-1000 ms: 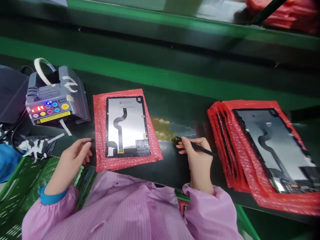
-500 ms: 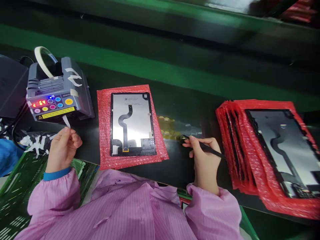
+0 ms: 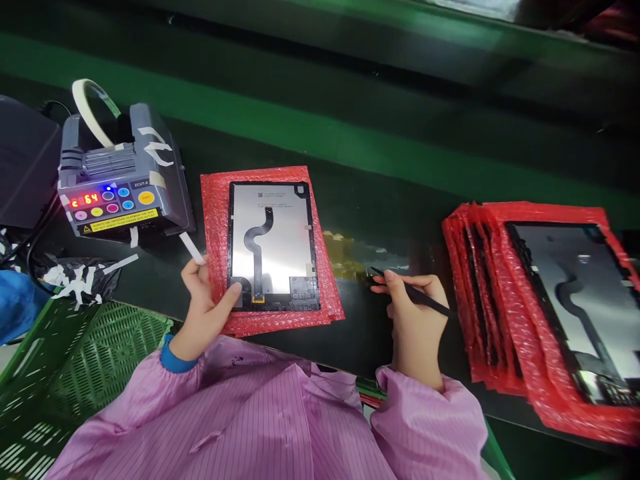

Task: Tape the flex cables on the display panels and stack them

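Note:
A display panel with a wavy black flex cable lies on red bubble-wrap bags. My left hand is at its lower left corner, thumb resting on the panel. A strip of white tape sticks out from the fingertips of that hand; whether it is pinched or just stuck there is hard to see. Between the thumb and fingers of my right hand is a pair of black tweezers, pointing left. Their tips are near yellowish tape pieces on the bench.
A tape dispenser with a red display stands at the left, a short tape end at its outlet. Tape scraps lie on a black bag below it. At the right is a stack of red-bagged panels. A green crate sits lower left.
My left hand has moved right from the dispenser's outlet to the panel's lower left corner, carrying the tape strip. My right hand has kept its hold on the tweezers in nearly the same place.

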### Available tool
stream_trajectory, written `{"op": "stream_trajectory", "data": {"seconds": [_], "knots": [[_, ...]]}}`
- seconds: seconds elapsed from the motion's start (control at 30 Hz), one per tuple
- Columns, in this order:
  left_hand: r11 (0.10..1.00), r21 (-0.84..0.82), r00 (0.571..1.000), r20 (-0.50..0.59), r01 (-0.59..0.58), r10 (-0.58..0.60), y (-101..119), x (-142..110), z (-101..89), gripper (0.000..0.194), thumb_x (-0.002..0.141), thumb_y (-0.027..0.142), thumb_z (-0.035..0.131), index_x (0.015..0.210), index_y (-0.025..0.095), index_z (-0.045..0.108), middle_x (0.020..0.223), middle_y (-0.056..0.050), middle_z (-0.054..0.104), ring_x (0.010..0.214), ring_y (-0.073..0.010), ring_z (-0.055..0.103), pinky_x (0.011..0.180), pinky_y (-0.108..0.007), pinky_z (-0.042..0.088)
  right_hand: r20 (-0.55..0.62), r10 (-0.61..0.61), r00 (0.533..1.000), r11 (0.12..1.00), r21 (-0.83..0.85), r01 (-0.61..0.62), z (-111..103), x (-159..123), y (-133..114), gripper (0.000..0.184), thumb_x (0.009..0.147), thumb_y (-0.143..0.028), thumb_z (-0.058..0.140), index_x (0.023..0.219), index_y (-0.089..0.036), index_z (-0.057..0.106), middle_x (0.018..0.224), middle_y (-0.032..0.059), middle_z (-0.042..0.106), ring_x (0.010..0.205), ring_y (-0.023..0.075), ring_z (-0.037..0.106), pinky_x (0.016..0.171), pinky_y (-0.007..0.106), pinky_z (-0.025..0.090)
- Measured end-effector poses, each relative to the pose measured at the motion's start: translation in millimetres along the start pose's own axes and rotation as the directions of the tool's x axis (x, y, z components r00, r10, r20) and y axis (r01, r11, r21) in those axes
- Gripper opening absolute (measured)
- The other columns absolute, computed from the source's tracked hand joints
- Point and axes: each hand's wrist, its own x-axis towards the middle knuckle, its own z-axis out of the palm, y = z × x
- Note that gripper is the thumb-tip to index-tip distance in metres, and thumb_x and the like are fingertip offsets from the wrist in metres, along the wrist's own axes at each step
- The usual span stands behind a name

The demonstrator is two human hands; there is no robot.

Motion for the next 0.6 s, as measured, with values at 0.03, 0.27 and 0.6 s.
{"op": "stream_trajectory", "data": {"seconds": [0.03, 0.27, 0.6], "knots": [[0.999, 0.039, 1.000, 0.027, -0.014, 0.013, -1.0, -0.2, 3.6, 0.058, 0.091, 0.043, 0.072, 0.127, 0.030, 0.028, 0.132, -0.009, 0.059, 0.121, -0.0215, 0.064, 0.109, -0.043, 0.048, 0.004, -0.008, 1.000, 1.000, -0.028, 0.008, -1.0, -0.1, -1.0, 0.049, 0.066, -0.059, 0.088, 0.077, -0.022, 0.057, 0.074, 0.0036, 0.075, 0.062, 0.0214, 0.073, 0.042, 0.025, 0.038], [0.981, 0.143, 0.988, 0.105, -0.130, 0.115, -2.6, 1.7, 6.8, 0.053, 0.096, 0.030, 0.064, 0.130, 0.028, 0.023, 0.132, -0.012, 0.056, 0.121, -0.0215, 0.062, 0.109, -0.045, 0.047, 0.089, -0.063, 0.994, 0.987, -0.142, 0.075, 0.5, 2.2, -7.4, 0.041, 0.069, -0.056, 0.086, 0.072, -0.022, 0.063, 0.071, 0.0027, 0.074, 0.063, 0.0202, 0.070, 0.062, 0.034, 0.054], [0.988, 0.106, 0.989, 0.112, -0.110, 0.098, 0.0, 1.1, 8.5, 0.052, 0.095, 0.029, 0.063, 0.129, 0.030, 0.024, 0.135, -0.011, 0.054, 0.125, -0.0212, 0.061, 0.110, -0.045, 0.047, 0.018, 0.042, 0.999, 0.993, 0.109, -0.044, -0.7, -2.0, -4.8, 0.055, 0.058, -0.059, 0.094, 0.069, -0.022, 0.055, 0.062, 0.0009, 0.070, 0.067, 0.0230, 0.076, 0.041, 0.021, 0.035]]}}
